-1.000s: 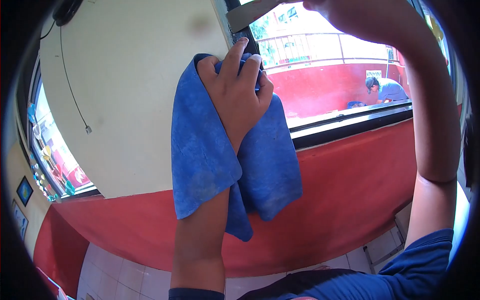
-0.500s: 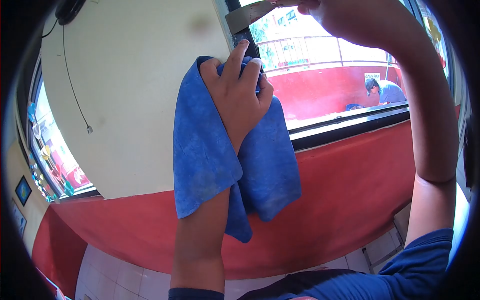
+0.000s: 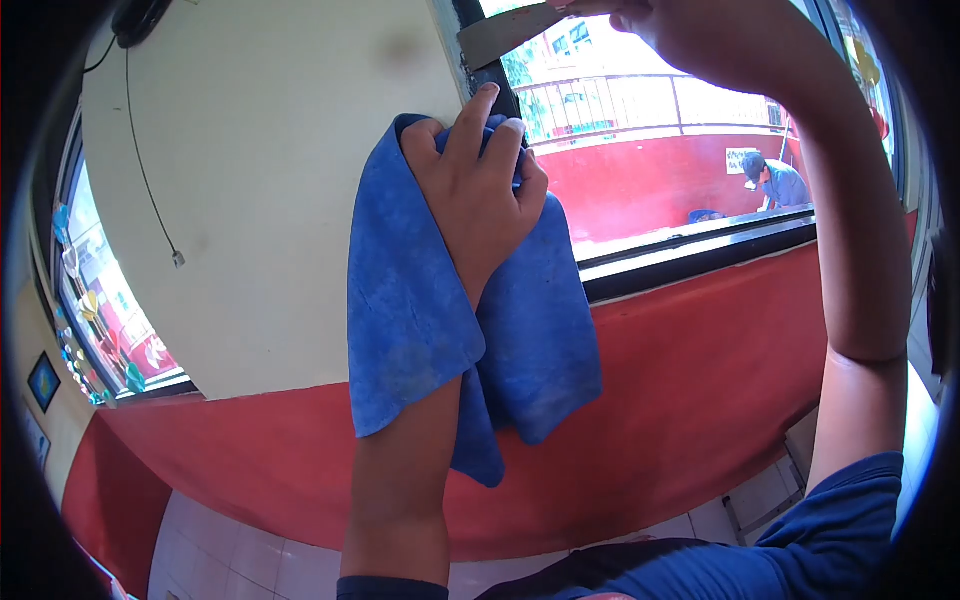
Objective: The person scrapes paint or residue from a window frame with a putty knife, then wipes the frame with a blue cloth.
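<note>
- Gripping a broad, flat scraper with a dull metal blade (image 3: pixel 505 35) by its partly hidden handle, with the right hand (image 3: pixel 705 40) closing around it at the top of the view.
- Resting the blade's end at the wall-side edge of a black, straight window frame (image 3: pixel 650 274); showing rough, dark flecks there, seemingly partway along the edge, with the finished portion impossible to tell.
- Holding a soft, matte blue cloth (image 3: pixel 400 290) bunched under the curling fingers of the left hand (image 3: pixel 480 190), just below the blade; reaching up the frame with one finger, draping loose, wrinkled folds around the wrist.
- Flanking the frame with a smooth cream wall (image 3: pixel 270 250), meeting a curving, glossy red lower wall (image 3: pixel 680 400).
- Showing through the glass a thin metal railing (image 3: pixel 600 105) and a bending person (image 3: pixel 785 185).
</note>
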`<state>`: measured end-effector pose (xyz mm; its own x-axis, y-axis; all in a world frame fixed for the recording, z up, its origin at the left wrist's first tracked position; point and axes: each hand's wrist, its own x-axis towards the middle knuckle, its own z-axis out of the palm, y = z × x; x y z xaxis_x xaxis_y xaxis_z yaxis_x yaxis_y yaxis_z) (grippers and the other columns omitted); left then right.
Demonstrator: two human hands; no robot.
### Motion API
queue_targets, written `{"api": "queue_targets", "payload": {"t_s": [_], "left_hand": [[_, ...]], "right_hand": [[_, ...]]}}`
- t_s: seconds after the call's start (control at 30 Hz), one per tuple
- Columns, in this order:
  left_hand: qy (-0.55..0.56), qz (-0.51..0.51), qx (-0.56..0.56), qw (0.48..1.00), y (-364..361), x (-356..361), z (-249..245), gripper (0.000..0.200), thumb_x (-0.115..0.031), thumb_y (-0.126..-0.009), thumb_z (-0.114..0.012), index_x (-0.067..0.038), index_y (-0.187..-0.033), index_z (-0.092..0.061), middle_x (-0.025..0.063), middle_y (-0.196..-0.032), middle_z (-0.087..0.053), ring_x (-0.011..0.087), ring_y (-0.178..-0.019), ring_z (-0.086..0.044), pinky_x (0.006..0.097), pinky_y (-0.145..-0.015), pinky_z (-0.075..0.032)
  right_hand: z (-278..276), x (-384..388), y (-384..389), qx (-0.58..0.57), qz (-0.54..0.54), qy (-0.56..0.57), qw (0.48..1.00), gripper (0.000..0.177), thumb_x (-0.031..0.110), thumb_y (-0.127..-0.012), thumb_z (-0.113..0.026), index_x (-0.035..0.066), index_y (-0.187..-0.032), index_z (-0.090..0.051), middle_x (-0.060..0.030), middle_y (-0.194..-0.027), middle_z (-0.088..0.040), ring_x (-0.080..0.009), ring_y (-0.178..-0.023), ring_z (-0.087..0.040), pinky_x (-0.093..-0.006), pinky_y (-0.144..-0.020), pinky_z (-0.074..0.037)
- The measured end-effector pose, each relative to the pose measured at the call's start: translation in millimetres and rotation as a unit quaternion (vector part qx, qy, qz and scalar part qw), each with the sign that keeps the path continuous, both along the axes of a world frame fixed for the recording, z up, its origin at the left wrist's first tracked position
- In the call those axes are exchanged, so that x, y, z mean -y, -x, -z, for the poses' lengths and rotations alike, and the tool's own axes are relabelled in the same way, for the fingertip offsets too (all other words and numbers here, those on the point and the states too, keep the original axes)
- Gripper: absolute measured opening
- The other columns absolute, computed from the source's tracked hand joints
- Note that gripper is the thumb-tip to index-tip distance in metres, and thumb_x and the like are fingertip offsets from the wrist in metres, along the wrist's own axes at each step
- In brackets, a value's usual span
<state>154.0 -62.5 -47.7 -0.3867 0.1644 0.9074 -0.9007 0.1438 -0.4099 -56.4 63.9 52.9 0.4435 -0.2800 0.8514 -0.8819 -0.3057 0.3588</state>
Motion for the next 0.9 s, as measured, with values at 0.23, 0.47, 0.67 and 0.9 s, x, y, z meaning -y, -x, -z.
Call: {"api": "queue_targets", "payload": {"t_s": [0.23,0.47,0.67,0.9], "left_hand": [[0.003,-0.003,-0.002,1.0,1.3,-1.0,1.4,0.021,-0.029,-0.089,-0.07,-0.016,-0.102,-0.078,0.0084,-0.129,-0.072,0.024,-0.099,-0.064,0.0381,-0.093,-0.045],[0.013,-0.002,0.0,1.0,1.7,-1.8,0.8,0.019,-0.029,-0.088,-0.071,-0.017,-0.1,-0.078,0.0071,-0.128,-0.073,0.0243,-0.097,-0.062,0.0373,-0.09,-0.046],[0.021,0.004,0.0,1.0,1.9,-3.0,0.9,0.018,-0.027,-0.086,-0.071,-0.016,-0.099,-0.077,0.0066,-0.125,-0.074,0.0244,-0.097,-0.063,0.0382,-0.089,-0.047],[0.019,0.007,0.006,1.0,1.0,-2.5,-0.1,0.017,-0.026,-0.086,-0.071,-0.016,-0.098,-0.078,0.0062,-0.123,-0.074,0.0249,-0.094,-0.063,0.0377,-0.088,-0.048]], "right_hand": [[3.8,6.3,7.1,0.007,-0.02,-0.026,0.999,0.048,-0.007,-0.078,-0.059,0.016,-0.115,-0.079,-0.0099,-0.095,-0.074,-0.0268,-0.09,-0.07,-0.0384,-0.079,-0.055],[8.6,-0.4,1.6,-0.004,-0.014,-0.026,1.0,0.05,-0.008,-0.078,-0.058,0.016,-0.117,-0.079,-0.0098,-0.094,-0.074,-0.0263,-0.09,-0.071,-0.0376,-0.079,-0.055],[8.2,0.9,5.6,0.01,-0.052,-0.037,0.998,0.052,-0.01,-0.077,-0.057,0.014,-0.118,-0.078,-0.0105,-0.096,-0.075,-0.0263,-0.09,-0.071,-0.0376,-0.079,-0.056],[8.7,6.0,7.8,-0.013,-0.052,-0.003,0.999,0.049,-0.009,-0.078,-0.058,0.012,-0.117,-0.078,-0.0125,-0.098,-0.076,-0.0255,-0.093,-0.073,-0.037,-0.08,-0.057]]}}
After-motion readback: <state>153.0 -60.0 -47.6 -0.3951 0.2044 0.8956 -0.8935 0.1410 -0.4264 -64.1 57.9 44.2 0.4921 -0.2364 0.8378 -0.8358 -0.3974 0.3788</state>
